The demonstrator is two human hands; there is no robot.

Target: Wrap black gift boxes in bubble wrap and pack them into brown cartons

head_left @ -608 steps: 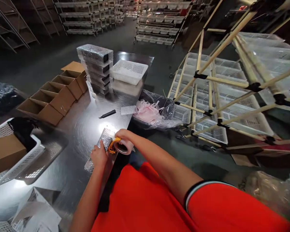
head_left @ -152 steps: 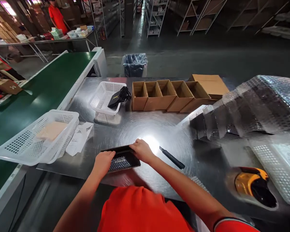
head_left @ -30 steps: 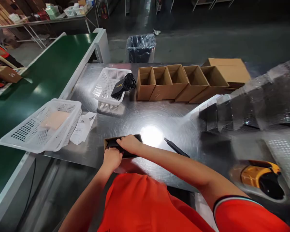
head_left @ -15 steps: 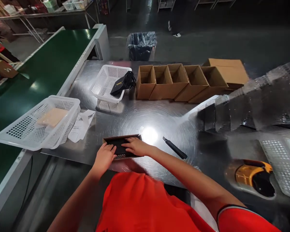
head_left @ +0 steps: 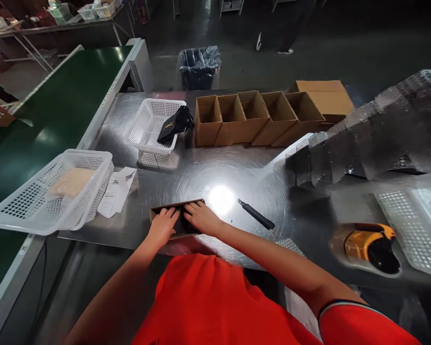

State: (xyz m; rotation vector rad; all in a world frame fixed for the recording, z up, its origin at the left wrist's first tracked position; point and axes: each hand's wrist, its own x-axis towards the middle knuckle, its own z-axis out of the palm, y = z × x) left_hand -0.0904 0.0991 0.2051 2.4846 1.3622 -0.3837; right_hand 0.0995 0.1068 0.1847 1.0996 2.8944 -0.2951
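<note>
2 bare hands, the left hand [head_left: 163, 226] and the right hand [head_left: 203, 218], reach into a narrow, open-topped brown cardboard box [head_left: 187, 235] near the front edge of the shiny metal worktop [head_left: 158, 187]. Their fingers bend over its dark interior; whether they grip anything, I cannot tell. A black-handled cutter knife [head_left: 256, 215] lies to the box's right, apart from it. Beyond stand 5 open brown cardboard boxes [head_left: 237, 136] in a row.

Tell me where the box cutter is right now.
In the head view, the box cutter lies on the metal table, right of centre, between the right hand and the orange tape dispenser.
</note>
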